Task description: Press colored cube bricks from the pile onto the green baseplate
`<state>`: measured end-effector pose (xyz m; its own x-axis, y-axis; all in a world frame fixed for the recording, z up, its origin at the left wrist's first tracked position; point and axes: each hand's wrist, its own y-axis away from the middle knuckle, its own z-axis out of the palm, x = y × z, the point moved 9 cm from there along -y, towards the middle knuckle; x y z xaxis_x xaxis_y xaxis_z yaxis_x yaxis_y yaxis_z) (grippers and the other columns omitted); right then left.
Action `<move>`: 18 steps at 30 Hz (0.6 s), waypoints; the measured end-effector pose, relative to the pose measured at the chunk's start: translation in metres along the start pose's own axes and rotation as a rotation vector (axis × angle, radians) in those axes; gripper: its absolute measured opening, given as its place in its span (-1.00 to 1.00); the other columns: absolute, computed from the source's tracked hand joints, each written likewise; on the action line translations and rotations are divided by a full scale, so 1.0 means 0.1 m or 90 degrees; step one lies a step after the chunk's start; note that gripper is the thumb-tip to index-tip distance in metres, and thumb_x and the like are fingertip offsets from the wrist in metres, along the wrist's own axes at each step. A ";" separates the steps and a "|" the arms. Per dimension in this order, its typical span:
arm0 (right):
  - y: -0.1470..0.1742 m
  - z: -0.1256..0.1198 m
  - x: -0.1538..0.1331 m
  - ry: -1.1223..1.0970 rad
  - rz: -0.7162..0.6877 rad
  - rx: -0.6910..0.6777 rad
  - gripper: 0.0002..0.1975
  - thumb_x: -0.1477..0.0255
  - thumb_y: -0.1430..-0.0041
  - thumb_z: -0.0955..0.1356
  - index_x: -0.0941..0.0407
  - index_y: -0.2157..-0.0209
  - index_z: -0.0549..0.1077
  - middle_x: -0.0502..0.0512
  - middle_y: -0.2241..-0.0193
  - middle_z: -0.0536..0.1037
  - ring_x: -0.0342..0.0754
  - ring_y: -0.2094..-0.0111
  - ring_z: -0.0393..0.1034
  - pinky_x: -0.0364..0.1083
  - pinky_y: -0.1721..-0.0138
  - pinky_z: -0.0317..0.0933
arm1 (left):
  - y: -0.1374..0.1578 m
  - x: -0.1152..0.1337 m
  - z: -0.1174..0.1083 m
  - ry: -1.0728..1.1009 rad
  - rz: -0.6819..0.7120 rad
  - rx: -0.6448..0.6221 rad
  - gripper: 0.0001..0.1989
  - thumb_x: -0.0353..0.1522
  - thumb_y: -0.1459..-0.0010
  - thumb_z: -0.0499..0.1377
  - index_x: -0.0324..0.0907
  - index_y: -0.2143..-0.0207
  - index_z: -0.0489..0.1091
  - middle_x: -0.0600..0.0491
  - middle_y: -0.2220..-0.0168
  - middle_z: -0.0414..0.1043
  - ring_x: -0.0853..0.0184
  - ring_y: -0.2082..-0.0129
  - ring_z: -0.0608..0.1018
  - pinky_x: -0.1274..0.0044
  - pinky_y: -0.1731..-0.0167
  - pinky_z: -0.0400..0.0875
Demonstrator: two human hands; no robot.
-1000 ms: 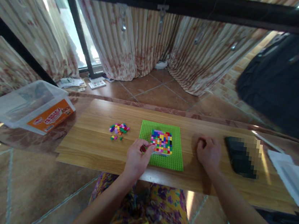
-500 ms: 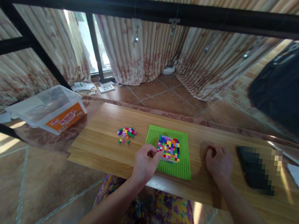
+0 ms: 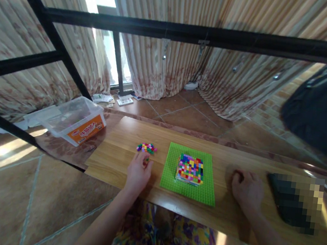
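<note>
My left hand (image 3: 138,172) is at the near side of a small pile of colourful toy bricks (image 3: 146,148). Its thumb and fingers are apart, and a few loose bricks (image 3: 146,161) show in the gap between them. To its right lies a green baseplate (image 3: 170,175), bearing a square multicoloured block of small bricks (image 3: 190,169). My right hand (image 3: 247,189) rests on the table right of the baseplate, fingers curled in, with nothing visible in them.
A wooden table (image 3: 109,151) carries everything; a dark, partly pixelated object (image 3: 287,205) lies at its right. A clear plastic box (image 3: 74,121) with an orange label stands left of the table. Dark metal bars (image 3: 174,31) cross before striped curtains (image 3: 146,68).
My left hand has left the brick block on the baseplate and moved left to the loose bricks, its fingers parting. My right hand stays resting. The whole view has shifted slightly.
</note>
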<state>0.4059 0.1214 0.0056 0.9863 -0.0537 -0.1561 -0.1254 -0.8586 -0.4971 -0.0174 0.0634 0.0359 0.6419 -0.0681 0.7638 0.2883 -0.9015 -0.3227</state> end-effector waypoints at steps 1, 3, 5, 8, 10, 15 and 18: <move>0.00 0.00 0.00 0.000 0.002 0.002 -0.72 0.37 -0.11 0.20 0.15 0.30 0.51 0.21 0.33 0.48 0.06 0.28 0.31 0.02 0.19 0.21 | -0.02 -0.08 -0.02 -0.030 -0.004 -0.006 -0.87 -0.47 -0.10 0.16 -0.20 0.25 0.40 0.00 0.31 0.43 0.34 0.41 0.48 0.49 0.35 0.41; 0.00 0.00 0.02 -0.002 0.006 0.007 -0.72 0.37 -0.10 0.21 0.15 0.30 0.51 0.21 0.33 0.49 0.06 0.28 0.32 0.02 0.19 0.21 | -0.04 -0.15 -0.02 -0.086 0.012 -0.015 -0.83 -0.47 -0.10 0.16 -0.19 0.21 0.41 -0.02 0.27 0.43 0.31 0.39 0.50 0.46 0.33 0.42; 0.00 0.00 0.02 -0.001 0.005 0.008 -0.73 0.37 -0.10 0.21 0.14 0.30 0.50 0.21 0.33 0.49 0.06 0.28 0.32 0.02 0.19 0.21 | -0.03 -0.14 0.01 -0.135 0.043 -0.018 -0.82 -0.47 -0.12 0.14 -0.18 0.20 0.41 -0.05 0.24 0.44 0.27 0.34 0.51 0.44 0.30 0.42; 0.00 0.00 0.00 0.007 -0.006 -0.001 -0.72 0.38 -0.10 0.20 0.14 0.30 0.50 0.21 0.34 0.49 0.07 0.26 0.32 0.03 0.17 0.21 | -0.01 -0.10 0.06 -0.188 0.077 -0.018 -0.87 -0.47 -0.17 0.10 -0.17 0.26 0.42 -0.06 0.26 0.45 0.22 0.28 0.51 0.43 0.27 0.40; 0.00 -0.01 -0.01 0.009 -0.006 -0.004 -0.72 0.38 -0.11 0.20 0.15 0.29 0.50 0.22 0.33 0.49 0.07 0.24 0.32 0.03 0.16 0.20 | -0.01 -0.09 0.07 -0.199 0.085 -0.017 -0.87 -0.45 -0.20 0.07 -0.16 0.31 0.42 -0.06 0.29 0.45 0.21 0.28 0.50 0.43 0.27 0.39; -0.01 -0.02 -0.02 0.001 0.004 -0.012 -0.72 0.38 -0.12 0.20 0.14 0.29 0.50 0.21 0.32 0.49 0.06 0.24 0.31 0.02 0.16 0.19 | 0.03 -0.03 0.06 -0.106 0.081 -0.019 -0.87 -0.44 -0.21 0.08 -0.16 0.32 0.43 -0.03 0.30 0.45 0.28 0.31 0.50 0.49 0.31 0.40; -0.01 -0.02 -0.02 -0.002 0.007 -0.013 -0.72 0.38 -0.12 0.20 0.15 0.27 0.50 0.22 0.31 0.49 0.05 0.24 0.31 0.01 0.16 0.19 | 0.12 0.18 0.12 0.015 0.093 -0.061 -0.88 -0.44 -0.21 0.10 -0.16 0.32 0.44 0.01 0.34 0.48 0.32 0.32 0.52 0.52 0.30 0.42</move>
<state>0.4043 0.1207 0.0083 0.9846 -0.0616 -0.1637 -0.1338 -0.8680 -0.4781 0.0062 0.0570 0.0390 0.6551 -0.2095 0.7259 0.1241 -0.9179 -0.3769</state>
